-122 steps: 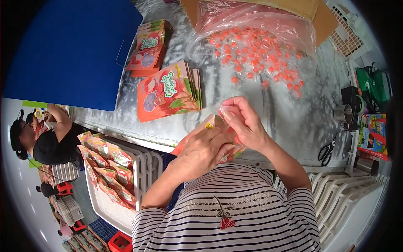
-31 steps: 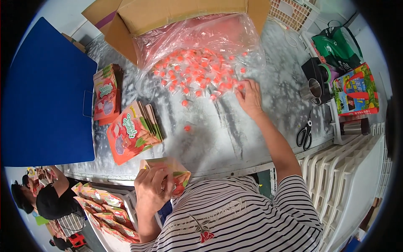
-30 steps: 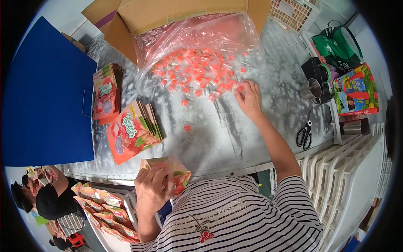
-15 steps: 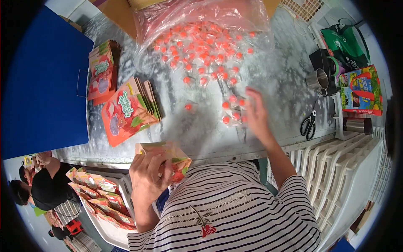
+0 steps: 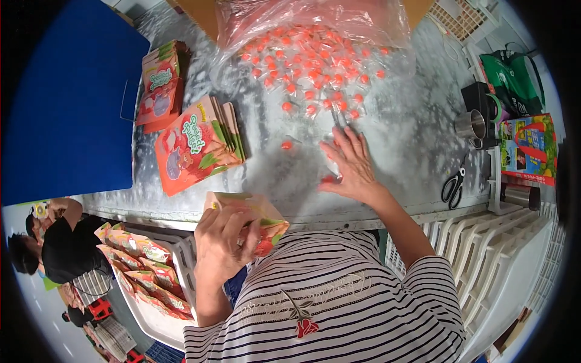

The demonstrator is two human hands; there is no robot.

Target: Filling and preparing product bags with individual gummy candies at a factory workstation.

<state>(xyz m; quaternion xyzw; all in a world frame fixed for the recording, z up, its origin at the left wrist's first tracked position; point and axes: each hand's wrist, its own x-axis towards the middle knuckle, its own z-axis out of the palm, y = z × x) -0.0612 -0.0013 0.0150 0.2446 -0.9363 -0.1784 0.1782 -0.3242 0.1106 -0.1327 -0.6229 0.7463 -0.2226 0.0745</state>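
At the table's near edge, my left hand (image 5: 223, 247) is closed around a red and green pouch (image 5: 271, 225), whose top gapes toward the table. My right hand (image 5: 351, 166) lies palm down with fingers spread over a small group of wrapped candies, most of them hidden beneath it. A red candy (image 5: 328, 179) shows by its thumb. One single candy (image 5: 287, 145) lies apart, to the left of this hand. Farther back spreads a heap of orange-red candies (image 5: 315, 71) in clear wrappers. Left of them are a fanned stack of flat pouches (image 5: 192, 145) and a second stack (image 5: 160, 91).
A clear plastic bag (image 5: 321, 21) lies behind the heap. A blue panel (image 5: 72, 103) stands at the left. Scissors (image 5: 452, 189) and a metal cup (image 5: 470, 125) are at the right. White trays (image 5: 484, 260) are stacked below right; filled pouches stand in a tray (image 5: 148, 323) below left.
My right hand has come left and down onto the small candy group, covering it. My left hand keeps its hold on the pouch. The whole view has shifted slightly.
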